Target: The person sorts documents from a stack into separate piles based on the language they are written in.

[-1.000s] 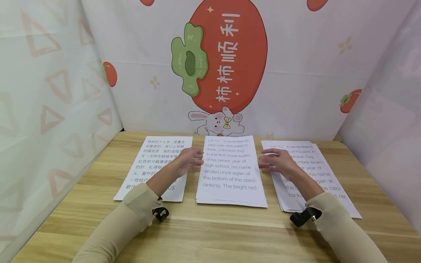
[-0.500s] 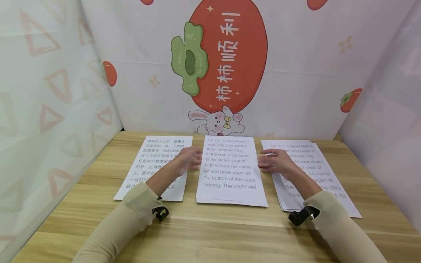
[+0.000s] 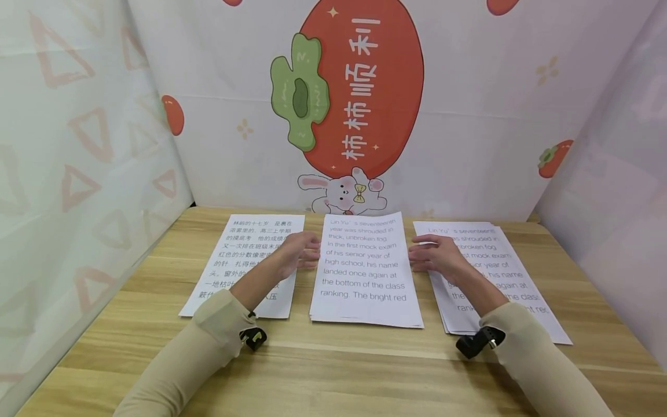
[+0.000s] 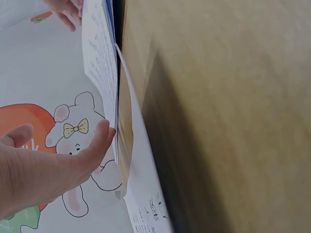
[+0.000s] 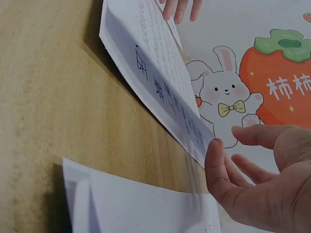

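A stack of printed paper (image 3: 359, 260) with English text lies in the middle of the table, its sheets slightly uneven at the near edge. Along its left side is my left hand (image 3: 299, 255), the fingertips at the paper's edge. On the opposite side my right hand (image 3: 440, 255) has its fingertips at the right edge, fingers extended and slightly bent. In the right wrist view, a fingertip (image 5: 214, 153) meets the corner of the middle sheets (image 5: 146, 63). The left wrist view has the left fingers (image 4: 99, 141) beside the middle paper's edge (image 4: 99, 53). Neither hand pinches a sheet.
A stack with Chinese text (image 3: 224, 260) lies under my left forearm. Another English-text stack (image 3: 516, 295), its sheets offset, lies under the right one. Behind the wooden table (image 3: 339, 376) stands a cloth backdrop (image 3: 469, 116) with a printed persimmon and rabbit.
The hands stay almost in place beside the middle stack, with only slight shifts of the fingers. The middle stack's top sheet has moved a little at its far right corner. The side stacks have not moved.
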A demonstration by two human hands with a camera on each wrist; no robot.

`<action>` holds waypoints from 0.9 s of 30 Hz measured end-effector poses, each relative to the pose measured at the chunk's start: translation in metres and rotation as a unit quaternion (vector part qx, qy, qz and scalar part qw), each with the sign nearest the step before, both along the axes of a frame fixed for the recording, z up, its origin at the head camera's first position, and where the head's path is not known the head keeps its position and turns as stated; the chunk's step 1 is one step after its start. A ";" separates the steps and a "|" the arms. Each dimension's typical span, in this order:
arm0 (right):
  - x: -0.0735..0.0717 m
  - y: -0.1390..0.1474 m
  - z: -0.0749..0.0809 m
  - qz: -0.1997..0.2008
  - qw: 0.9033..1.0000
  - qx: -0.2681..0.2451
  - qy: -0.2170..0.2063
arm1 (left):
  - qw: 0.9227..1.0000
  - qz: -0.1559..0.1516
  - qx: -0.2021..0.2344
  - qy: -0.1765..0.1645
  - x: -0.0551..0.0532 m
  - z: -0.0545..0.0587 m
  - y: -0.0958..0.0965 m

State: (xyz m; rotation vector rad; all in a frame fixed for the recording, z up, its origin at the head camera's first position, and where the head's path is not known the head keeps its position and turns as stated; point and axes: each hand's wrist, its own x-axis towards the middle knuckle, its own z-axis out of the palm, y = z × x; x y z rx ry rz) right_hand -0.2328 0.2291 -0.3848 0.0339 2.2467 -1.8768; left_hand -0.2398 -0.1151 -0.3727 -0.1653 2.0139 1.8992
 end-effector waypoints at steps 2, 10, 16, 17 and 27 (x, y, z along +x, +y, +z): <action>0.000 -0.002 -0.001 0.001 1.000 0.008 0.004 | 1.000 -0.003 0.002 0.001 0.002 0.001 0.000; -0.002 -0.009 -0.002 -0.003 0.999 0.053 0.007 | 1.000 -0.005 0.013 0.000 0.005 0.002 0.002; -0.003 -0.011 -0.001 -0.012 0.997 0.080 -0.005 | 1.000 -0.003 0.010 -0.001 0.003 0.002 0.002; -0.003 -0.011 -0.001 -0.015 0.996 0.083 -0.006 | 1.000 -0.002 0.008 -0.002 0.003 0.002 0.002; 0.000 -0.004 0.003 0.016 0.997 0.073 0.031 | 1.000 0.008 -0.008 0.002 0.000 -0.001 0.006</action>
